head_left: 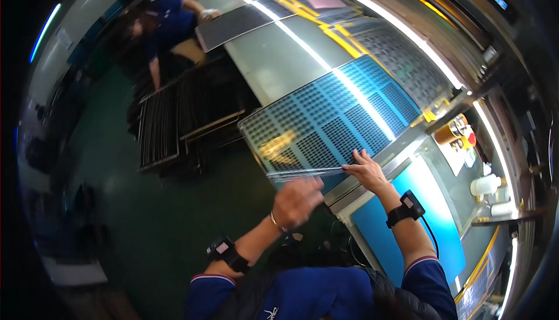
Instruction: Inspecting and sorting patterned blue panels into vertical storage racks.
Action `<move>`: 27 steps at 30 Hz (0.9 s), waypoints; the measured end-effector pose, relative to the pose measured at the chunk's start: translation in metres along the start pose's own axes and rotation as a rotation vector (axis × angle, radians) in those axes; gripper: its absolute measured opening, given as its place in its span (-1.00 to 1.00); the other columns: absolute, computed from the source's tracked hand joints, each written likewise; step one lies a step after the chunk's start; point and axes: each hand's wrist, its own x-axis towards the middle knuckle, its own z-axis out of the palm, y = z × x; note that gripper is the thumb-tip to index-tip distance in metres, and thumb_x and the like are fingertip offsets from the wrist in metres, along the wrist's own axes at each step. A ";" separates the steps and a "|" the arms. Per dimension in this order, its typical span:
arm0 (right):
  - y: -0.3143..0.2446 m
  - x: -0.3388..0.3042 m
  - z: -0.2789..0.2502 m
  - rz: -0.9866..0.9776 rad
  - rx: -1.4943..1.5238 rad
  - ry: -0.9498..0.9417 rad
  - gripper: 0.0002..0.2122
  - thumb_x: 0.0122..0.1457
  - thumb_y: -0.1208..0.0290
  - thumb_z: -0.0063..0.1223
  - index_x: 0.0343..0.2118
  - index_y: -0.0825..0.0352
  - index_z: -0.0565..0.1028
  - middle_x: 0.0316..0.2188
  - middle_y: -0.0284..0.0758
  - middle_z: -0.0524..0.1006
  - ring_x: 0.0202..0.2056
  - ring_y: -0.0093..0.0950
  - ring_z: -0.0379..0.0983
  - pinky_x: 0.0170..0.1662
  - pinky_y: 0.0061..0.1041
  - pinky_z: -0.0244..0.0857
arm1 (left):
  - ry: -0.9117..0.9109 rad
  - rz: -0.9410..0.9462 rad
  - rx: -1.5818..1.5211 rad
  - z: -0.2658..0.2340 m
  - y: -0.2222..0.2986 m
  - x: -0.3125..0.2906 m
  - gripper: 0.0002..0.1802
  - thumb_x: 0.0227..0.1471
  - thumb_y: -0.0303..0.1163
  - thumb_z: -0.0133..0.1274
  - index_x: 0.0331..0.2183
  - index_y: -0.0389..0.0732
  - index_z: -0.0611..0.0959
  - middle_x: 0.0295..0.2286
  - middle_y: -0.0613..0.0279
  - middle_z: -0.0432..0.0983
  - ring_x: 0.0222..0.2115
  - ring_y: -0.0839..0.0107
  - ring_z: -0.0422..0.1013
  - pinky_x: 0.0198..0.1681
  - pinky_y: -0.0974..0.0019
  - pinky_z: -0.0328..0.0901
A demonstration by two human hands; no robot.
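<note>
A large blue panel [329,123] with dark gridded blocks lies on the bench in front of me, its near left part jutting past the bench edge. Along its near edge runs a shiny, clear-looking strip [303,173]. My right hand [368,171] is at the panel's near right corner, fingers spread and fingertips touching the edge. Just off the near edge, left of it, is my left hand [296,202], smeared by motion. Its fingers are bent, and whether they grip anything does not show.
A bright blue sheet [378,235] lies on the bench by my right forearm. White containers [486,185] and an orange-brown jar [453,131] stand at right. Left of the bench is a rack of dark upright panels [160,128]. Another person [169,29] holds a dark panel [236,24] at the far end.
</note>
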 end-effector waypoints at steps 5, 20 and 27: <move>-0.039 0.077 -0.057 -0.217 0.116 0.133 -0.81 0.10 0.42 -0.14 -0.31 0.22 0.55 -0.45 -0.12 0.52 -0.41 -0.16 0.44 -0.36 -0.25 0.30 | -0.450 -0.236 0.050 0.082 -0.028 -0.057 -0.54 -0.05 -0.16 0.05 -0.06 0.00 0.49 0.01 -0.03 0.28 0.07 -0.06 0.12 0.12 -0.12 -0.01; -0.177 -0.098 -0.033 -0.159 -0.063 0.767 -0.62 -0.01 0.46 -0.05 -0.05 0.31 0.41 -0.02 -0.15 0.38 -0.06 -0.19 0.38 0.01 -0.28 0.29 | -0.701 -0.730 -0.495 0.117 -0.134 -0.104 -0.29 0.09 0.12 -0.26 0.09 -0.21 0.20 0.11 0.01 0.08 0.12 0.09 0.01 0.15 -0.02 -0.05; -0.201 -0.171 0.092 -0.124 0.087 0.552 -0.68 0.04 0.46 -0.07 -0.09 0.26 0.44 0.00 -0.22 0.38 0.04 -0.25 0.31 0.09 -0.26 0.21 | -0.196 -1.839 -2.273 -0.102 -0.066 -0.126 -0.28 0.07 0.16 -0.26 -0.11 -0.34 0.47 -0.11 -0.04 0.43 -0.16 0.26 0.44 -0.20 0.14 0.39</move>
